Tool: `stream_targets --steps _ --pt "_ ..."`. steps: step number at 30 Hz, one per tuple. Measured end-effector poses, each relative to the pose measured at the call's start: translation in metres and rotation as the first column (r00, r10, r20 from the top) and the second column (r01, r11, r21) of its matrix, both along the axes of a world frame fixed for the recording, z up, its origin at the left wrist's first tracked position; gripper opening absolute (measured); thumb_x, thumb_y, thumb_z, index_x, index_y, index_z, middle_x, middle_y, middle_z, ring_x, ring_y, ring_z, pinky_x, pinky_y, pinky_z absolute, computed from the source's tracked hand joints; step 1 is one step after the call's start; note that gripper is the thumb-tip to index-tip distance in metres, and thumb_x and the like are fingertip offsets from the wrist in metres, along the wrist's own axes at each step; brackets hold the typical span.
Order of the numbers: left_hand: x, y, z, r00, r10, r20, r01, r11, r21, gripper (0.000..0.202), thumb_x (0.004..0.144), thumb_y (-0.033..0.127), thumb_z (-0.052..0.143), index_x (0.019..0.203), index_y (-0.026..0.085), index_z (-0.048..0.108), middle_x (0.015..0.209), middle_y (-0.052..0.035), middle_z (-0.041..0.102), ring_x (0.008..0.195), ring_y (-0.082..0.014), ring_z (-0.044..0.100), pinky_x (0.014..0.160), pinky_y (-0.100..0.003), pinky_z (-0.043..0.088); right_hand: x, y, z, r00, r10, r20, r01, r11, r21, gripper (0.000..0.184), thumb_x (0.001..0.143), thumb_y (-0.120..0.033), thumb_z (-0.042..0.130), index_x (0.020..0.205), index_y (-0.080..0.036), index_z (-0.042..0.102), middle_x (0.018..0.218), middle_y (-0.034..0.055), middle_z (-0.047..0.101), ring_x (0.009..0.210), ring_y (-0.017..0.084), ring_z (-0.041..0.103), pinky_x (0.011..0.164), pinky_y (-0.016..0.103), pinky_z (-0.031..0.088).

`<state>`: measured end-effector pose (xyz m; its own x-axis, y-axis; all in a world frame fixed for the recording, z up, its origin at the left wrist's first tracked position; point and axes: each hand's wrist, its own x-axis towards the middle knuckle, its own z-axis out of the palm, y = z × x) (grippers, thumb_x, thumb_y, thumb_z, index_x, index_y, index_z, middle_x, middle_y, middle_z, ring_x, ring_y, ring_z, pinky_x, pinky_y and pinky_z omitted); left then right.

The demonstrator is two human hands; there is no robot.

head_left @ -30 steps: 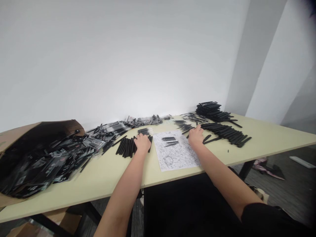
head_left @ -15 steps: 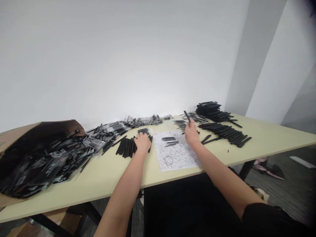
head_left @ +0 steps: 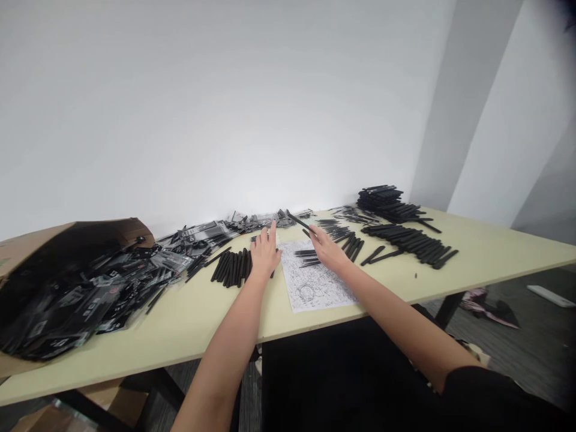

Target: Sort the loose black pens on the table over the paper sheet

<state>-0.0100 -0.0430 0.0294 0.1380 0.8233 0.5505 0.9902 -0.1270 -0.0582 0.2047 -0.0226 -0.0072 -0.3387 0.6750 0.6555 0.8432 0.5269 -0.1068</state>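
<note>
My right hand (head_left: 328, 247) is closed around a slim black pen (head_left: 298, 221), whose far end points up and to the left above the scribbled paper (head_left: 315, 294). My left hand (head_left: 265, 257) has its fingers apart, the index finger stretched upward, over the right end of a row of thick black pen-like barrels (head_left: 230, 269). Several thin black sticks (head_left: 306, 257) lie on the paper, partly behind my right hand. Beside that hand is a bunch of black barrels (head_left: 353, 247).
An open cardboard box (head_left: 144, 231) spills black printed plastic sachets (head_left: 96, 300) at the left. More clear packets (head_left: 207, 233) run along the wall. On the right are a long row of black barrels (head_left: 409, 241) and a taller stack (head_left: 380, 197). The cream table's (head_left: 490, 246) front edge is near me.
My right hand has moved left with the pen, from beside the right-hand barrels to over the paper. My left hand's fingers have lifted and spread from the barrel row.
</note>
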Motion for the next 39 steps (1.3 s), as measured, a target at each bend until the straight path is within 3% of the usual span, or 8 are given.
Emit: stream_targets --steps 8,13,20,25,31,35,39 --pt "0.002 0.002 0.001 0.990 -0.134 -0.055 0.134 0.991 0.008 0.077 0.086 0.039 0.058 0.151 0.027 0.019 0.150 -0.0108 0.031 0.131 -0.0294 0.036 0.104 -0.041 0.035 -0.001 0.003 -0.006 0.980 0.193 0.040 -0.195 0.980 0.046 0.049 0.095 -0.013 0.026 0.140 -0.017 0.044 0.147 0.0091 0.042 0.134 0.022 0.039 0.110 0.045 0.039" --pt "0.001 0.001 0.002 0.988 -0.149 -0.047 0.151 0.988 0.040 0.073 0.088 0.040 0.055 0.151 0.023 0.021 0.151 -0.0125 0.031 0.134 -0.0289 0.033 0.106 -0.040 0.033 -0.001 0.000 -0.006 0.971 0.241 0.013 -0.241 0.970 0.041 0.047 0.096 -0.016 0.028 0.140 -0.019 0.045 0.145 0.0075 0.045 0.135 0.020 0.039 0.110 0.043 0.039" --pt "0.004 -0.006 0.007 0.987 -0.150 -0.063 0.152 0.988 0.027 0.073 0.087 0.040 0.057 0.150 0.030 0.022 0.154 -0.0093 0.026 0.138 -0.0317 0.027 0.108 -0.043 0.029 -0.008 -0.005 -0.006 0.939 0.344 -0.004 -0.343 0.937 0.067 0.043 0.097 -0.018 0.031 0.135 -0.022 0.051 0.140 0.0069 0.051 0.130 0.020 0.047 0.105 0.042 0.044" --pt "0.004 -0.005 0.006 0.983 -0.164 -0.082 0.164 0.986 -0.003 0.055 0.088 0.037 0.055 0.140 0.030 0.040 0.147 -0.0090 0.039 0.137 -0.0308 0.027 0.107 -0.046 0.026 -0.012 -0.004 -0.010 0.916 0.400 -0.031 -0.398 0.916 0.048 0.041 0.097 -0.020 0.035 0.133 -0.027 0.052 0.138 0.0035 0.053 0.126 0.018 0.051 0.103 0.039 0.047" --pt "-0.001 0.002 0.000 0.968 -0.235 -0.085 0.235 0.972 -0.013 0.029 0.093 0.037 0.045 0.119 0.027 0.056 0.127 -0.0095 0.057 0.123 -0.0258 0.044 0.103 -0.044 0.027 -0.011 -0.004 -0.012 0.915 0.401 -0.035 -0.401 0.916 0.016 0.040 0.097 -0.022 0.035 0.132 -0.026 0.054 0.137 0.0037 0.055 0.125 0.020 0.052 0.103 0.041 0.046" --pt "0.000 0.002 0.000 0.970 -0.231 -0.076 0.231 0.973 -0.013 0.040 0.092 0.039 0.049 0.131 0.029 0.049 0.131 -0.0085 0.055 0.124 -0.0254 0.043 0.104 -0.042 0.027 -0.010 -0.003 -0.014 0.915 0.392 -0.094 -0.392 0.920 0.023 0.040 0.097 -0.025 0.036 0.134 -0.029 0.051 0.134 0.0036 0.057 0.121 0.018 0.055 0.103 0.040 0.047" --pt "0.004 -0.003 0.004 0.976 -0.198 -0.090 0.200 0.980 0.011 0.066 0.087 0.041 0.057 0.147 0.031 0.030 0.148 -0.0080 0.039 0.135 -0.0287 0.031 0.106 -0.042 0.026 -0.013 -0.002 -0.016 0.895 0.434 -0.106 -0.421 0.899 0.123 0.038 0.098 -0.026 0.038 0.134 -0.026 0.051 0.136 0.0075 0.054 0.124 0.020 0.052 0.102 0.042 0.048"
